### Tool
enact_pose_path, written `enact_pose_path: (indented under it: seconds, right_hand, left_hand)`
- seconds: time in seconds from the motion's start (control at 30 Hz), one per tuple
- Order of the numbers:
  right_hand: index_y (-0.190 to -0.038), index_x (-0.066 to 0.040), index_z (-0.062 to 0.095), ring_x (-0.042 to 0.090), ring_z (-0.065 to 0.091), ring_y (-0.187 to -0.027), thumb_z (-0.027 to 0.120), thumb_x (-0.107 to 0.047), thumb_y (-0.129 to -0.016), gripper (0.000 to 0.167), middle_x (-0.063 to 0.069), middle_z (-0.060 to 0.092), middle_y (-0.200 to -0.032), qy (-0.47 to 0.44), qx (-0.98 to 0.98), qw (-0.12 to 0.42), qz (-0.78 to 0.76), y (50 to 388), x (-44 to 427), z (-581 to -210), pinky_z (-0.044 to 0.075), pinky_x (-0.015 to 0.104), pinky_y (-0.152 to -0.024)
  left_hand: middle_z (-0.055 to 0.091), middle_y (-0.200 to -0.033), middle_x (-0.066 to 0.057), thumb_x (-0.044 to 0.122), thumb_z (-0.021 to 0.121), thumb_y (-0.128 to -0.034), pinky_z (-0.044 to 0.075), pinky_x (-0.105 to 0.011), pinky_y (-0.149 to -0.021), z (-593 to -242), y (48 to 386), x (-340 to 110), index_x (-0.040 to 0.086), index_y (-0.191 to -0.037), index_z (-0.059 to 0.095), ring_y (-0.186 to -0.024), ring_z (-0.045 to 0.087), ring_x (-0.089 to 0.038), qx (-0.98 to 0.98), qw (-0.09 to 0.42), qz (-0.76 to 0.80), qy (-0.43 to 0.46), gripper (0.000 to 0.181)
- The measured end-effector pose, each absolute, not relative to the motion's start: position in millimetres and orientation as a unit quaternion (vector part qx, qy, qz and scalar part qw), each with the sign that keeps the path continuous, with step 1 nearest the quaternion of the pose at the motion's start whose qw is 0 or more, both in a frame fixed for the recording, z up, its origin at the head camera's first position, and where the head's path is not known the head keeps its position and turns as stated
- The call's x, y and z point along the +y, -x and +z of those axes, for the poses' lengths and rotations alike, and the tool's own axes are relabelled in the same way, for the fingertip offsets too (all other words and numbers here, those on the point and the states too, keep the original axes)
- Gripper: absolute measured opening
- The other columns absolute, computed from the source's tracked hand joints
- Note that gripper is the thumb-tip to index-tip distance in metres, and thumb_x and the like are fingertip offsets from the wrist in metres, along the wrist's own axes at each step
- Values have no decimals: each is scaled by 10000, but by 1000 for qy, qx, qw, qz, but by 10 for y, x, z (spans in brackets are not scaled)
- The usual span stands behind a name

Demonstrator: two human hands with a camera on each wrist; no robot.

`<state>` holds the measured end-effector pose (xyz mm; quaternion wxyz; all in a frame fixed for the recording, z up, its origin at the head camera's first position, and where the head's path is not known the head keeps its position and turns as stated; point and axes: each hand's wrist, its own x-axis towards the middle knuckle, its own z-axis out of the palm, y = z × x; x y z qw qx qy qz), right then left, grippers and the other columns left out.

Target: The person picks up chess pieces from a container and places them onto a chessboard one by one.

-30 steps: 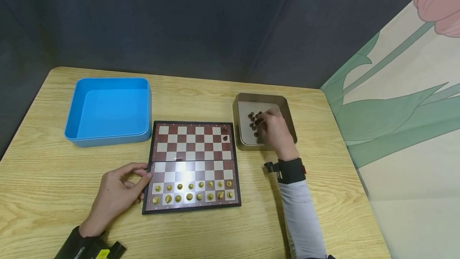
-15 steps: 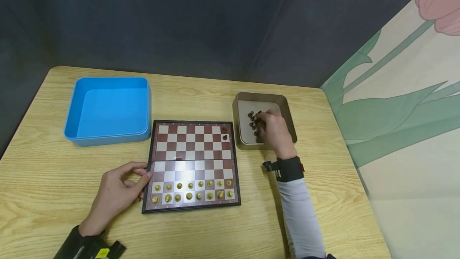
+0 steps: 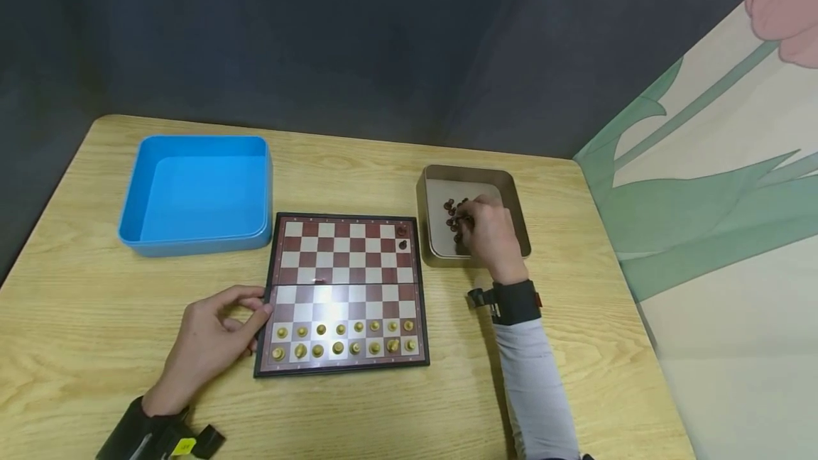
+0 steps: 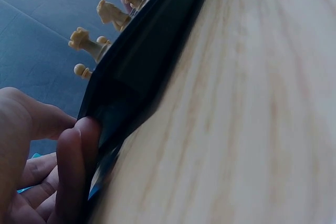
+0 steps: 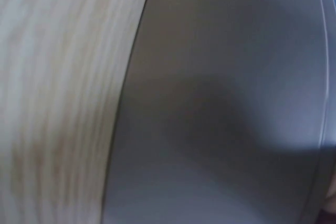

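A chessboard (image 3: 342, 311) with red-brown and white squares lies on the table in the head view. Two rows of gold chess pieces (image 3: 337, 348) stand along its near side, and two brown pieces (image 3: 402, 245) at its far right corner. My left hand (image 3: 211, 343) holds the board's left edge with thumb and fingertips; the left wrist view shows them against the black rim (image 4: 142, 61). Over the metal tin (image 3: 424, 222), my right hand (image 3: 491, 233) reaches in with bent fingers among several brown chess pieces (image 3: 451, 222). Whether its fingertips pinch one is hidden.
A blue box (image 3: 194, 194) sits at the back left of the wooden table (image 3: 358, 417). A dark curtain (image 3: 319, 41) hangs behind, and a flower-patterned cloth (image 3: 716, 197) lies to the right. The tin's side (image 5: 199, 51) fills most of the right wrist view.
The head view has shifted slightly. My right fingers have moved a little among the brown pieces; my left hand stays at the board's edge, and the pieces on the board stand as before.
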<state>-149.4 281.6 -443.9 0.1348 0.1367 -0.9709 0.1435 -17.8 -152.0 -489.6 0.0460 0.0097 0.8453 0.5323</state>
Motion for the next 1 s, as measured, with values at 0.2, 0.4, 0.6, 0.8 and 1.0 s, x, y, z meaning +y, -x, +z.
enact_pose_path:
  seconds: [0.2,0.4,0.6,0.8,1.0]
  right_hand:
    - [-997,59,781,394,721,-858,739,114,-887,130,211,746,-940,-135,-967,138,165,1495,2835,-4445,622,517,-703]
    - [-1077,53,740,400,727,-922,767,77,-904,177,214,764,-1010,-112,-970,122,179,1496,2835,-4427,614,524,-797]
    - [-1045,57,752,407,711,-918,773,51,-920,126,219,763,-1001,-100,-972,114,178,1485,2824,-4408,594,523,-826]
    - [-1040,66,760,405,710,-900,778,41,-921,123,224,768,-993,-93,-975,109,170,1489,2816,-4409,586,520,-821]
    - [-1011,57,764,391,703,-885,774,41,-919,93,215,765,-974,-98,-974,121,167,1484,2817,-4393,585,500,-798]
  left_hand:
    - [752,-988,-165,112,763,-995,587,-309,-461,-4878,175,-1512,-1,-1264,716,-494,682,-132,846,47,530,-11,295]
    - [750,-993,-165,121,765,-997,593,-313,-470,-4873,172,-1513,2,-1268,715,-507,691,-138,846,51,531,-7,301]
    - [748,-984,-166,119,764,-997,592,-315,-465,-4882,169,-1513,1,-1258,718,-501,689,-135,843,48,536,-9,289]
    - [748,-984,-169,121,764,-997,592,-319,-459,-4888,168,-1510,-2,-1251,719,-496,684,-135,840,46,541,-10,285]
    - [748,-1002,-170,125,764,-998,576,-298,-461,-4876,176,-1510,-9,-1269,712,-504,686,-139,840,51,539,-8,306]
